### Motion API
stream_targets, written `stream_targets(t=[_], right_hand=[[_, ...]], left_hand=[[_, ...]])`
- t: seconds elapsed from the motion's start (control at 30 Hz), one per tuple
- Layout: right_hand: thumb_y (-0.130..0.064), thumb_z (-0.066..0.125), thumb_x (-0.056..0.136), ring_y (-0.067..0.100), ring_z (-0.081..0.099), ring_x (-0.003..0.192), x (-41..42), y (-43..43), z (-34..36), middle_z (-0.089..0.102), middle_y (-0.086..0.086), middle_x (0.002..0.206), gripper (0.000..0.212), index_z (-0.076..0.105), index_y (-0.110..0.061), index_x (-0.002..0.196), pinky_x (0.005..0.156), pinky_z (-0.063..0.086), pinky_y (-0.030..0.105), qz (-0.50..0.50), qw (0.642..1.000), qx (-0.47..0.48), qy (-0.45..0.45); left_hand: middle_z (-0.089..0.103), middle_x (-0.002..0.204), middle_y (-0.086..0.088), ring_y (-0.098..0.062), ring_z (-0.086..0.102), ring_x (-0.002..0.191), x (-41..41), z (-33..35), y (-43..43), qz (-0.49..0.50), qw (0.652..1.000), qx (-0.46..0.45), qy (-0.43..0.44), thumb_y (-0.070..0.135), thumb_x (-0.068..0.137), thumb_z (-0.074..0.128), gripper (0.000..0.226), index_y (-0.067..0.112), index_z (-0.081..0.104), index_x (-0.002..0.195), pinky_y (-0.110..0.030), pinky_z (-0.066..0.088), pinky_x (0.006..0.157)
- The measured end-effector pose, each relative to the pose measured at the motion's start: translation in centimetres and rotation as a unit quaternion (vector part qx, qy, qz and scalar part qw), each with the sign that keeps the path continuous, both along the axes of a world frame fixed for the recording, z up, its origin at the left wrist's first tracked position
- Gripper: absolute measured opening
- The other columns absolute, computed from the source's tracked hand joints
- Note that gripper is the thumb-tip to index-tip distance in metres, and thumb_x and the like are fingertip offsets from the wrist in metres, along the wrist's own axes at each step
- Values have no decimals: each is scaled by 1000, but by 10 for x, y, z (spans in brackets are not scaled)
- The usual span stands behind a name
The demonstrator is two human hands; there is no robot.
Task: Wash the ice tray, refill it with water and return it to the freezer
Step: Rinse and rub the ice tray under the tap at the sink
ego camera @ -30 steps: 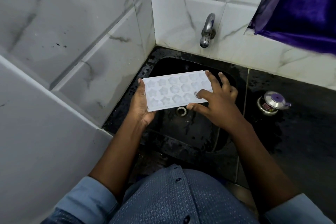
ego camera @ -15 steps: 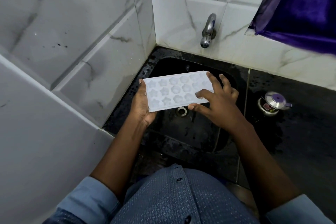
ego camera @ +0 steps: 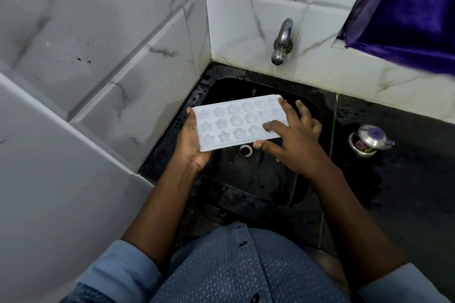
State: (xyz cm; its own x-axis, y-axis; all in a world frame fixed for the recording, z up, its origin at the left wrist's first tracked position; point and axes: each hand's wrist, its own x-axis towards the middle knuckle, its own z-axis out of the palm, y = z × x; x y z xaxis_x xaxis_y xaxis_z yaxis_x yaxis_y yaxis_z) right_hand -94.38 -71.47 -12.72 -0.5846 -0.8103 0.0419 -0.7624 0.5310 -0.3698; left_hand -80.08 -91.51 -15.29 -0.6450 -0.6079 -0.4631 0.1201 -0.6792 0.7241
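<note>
Ice tray [ego camera: 234, 123] over black sink [ego camera: 258, 179]; left hand [ego camera: 190, 140] gripping left end, fingers hidden underneath; right hand [ego camera: 295, 140] spread flat, touching and covering right-end cells.

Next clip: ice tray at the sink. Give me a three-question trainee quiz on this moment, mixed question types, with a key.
1. True or false: water is running from the tap.
2. The ice tray is held above: A) the sink; B) the countertop; C) the steel pot.
3. Fill in: the ___ hand holds the tray's end, while the other hand's spread fingers lie on its moulds.
Key: 1 false; 2 A; 3 left. The left hand holds the end and the right hand lies on top.
</note>
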Motion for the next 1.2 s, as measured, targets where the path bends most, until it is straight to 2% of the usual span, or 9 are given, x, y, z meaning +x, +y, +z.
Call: stream_targets(t=[0.1, 0.23, 0.37, 0.5, 0.63, 0.7, 0.83, 1.0, 1.2], right_hand=[[-93, 42, 82, 23, -12, 160, 1, 0, 2, 2, -4, 177, 76, 67, -39, 129, 119, 3, 53, 2, 1000, 6, -5], [-89, 40, 82, 22, -12, 160, 2, -1, 4, 2, -4, 177, 71, 67, -38, 123, 120, 2, 51, -2, 1000, -1, -11], [-88, 41, 83, 23, -12, 160, 0, 0, 4, 3, -4, 177, 70, 67, -40, 127, 120, 2, 51, 0, 1000, 0, -10], [-87, 41, 83, 25, -10, 161, -1, 0, 3, 4, -4, 177, 70, 67, -39, 126, 120, 3, 52, 0, 1000, -4, -4], [-87, 41, 83, 24, -10, 160, -1, 1, 2, 5, -4, 177, 67, 69, -36, 117, 119, 3, 50, -1, 1000, -7, -8], [-86, 45, 85, 25, -6, 161, -1, 0, 1, 8, -3, 177, 62, 60, -33, 115, 118, 7, 52, -9, 1000, -20, -1], [-90, 47, 81, 29, -3, 161, 5, -2, -2, 9, -1, 176, 71, 52, -34, 124, 117, 11, 57, 11, 999, -50, 12], [-94, 37, 77, 32, -11, 161, 17, -6, -7, 3, 1, 177, 77, 63, -40, 126, 119, 7, 58, 39, 999, -27, 22], [-94, 31, 78, 33, -9, 161, 24, -9, -6, 7, 3, 177, 81, 66, -39, 126, 119, 5, 55, 20, 999, -12, 42]], left_hand=[[79, 119, -13, -30, 78, 103, 0, -1, -1, 0, 1000, 0, 5, 65, 110, 27, 69, 12, 69, 127, -42, 66, 76], [73, 133, -18, -34, 75, 112, 0, -3, -1, -5, 1000, -2, 11, 65, 110, 26, 74, 8, 63, 140, -45, 66, 81], [77, 124, -16, -31, 79, 103, -2, -1, -1, 1, 1000, 0, 6, 65, 110, 28, 69, 12, 69, 127, -42, 66, 75], [76, 127, -15, -31, 77, 107, -2, -3, 0, -3, 1000, 1, 2, 65, 109, 28, 70, 12, 67, 130, -46, 64, 83], [71, 137, -19, -36, 73, 117, -3, -6, 0, -14, 1000, -4, 10, 69, 108, 28, 78, 8, 59, 146, -47, 65, 82], [69, 140, -19, -37, 72, 120, -3, -6, 1, -24, 1000, 2, 14, 69, 108, 27, 80, 8, 57, 150, -48, 65, 84], [67, 142, -20, -36, 71, 122, -4, -6, 1, -33, 999, -2, 23, 68, 109, 24, 81, 6, 54, 152, -48, 65, 86], [70, 138, -20, -36, 72, 120, -6, -5, 2, -35, 999, 1, 16, 70, 108, 26, 81, 7, 58, 148, -48, 63, 90], [67, 142, -21, -40, 66, 129, -3, -10, -1, -31, 999, -9, 9, 71, 107, 27, 82, 7, 56, 151, -55, 56, 103]])
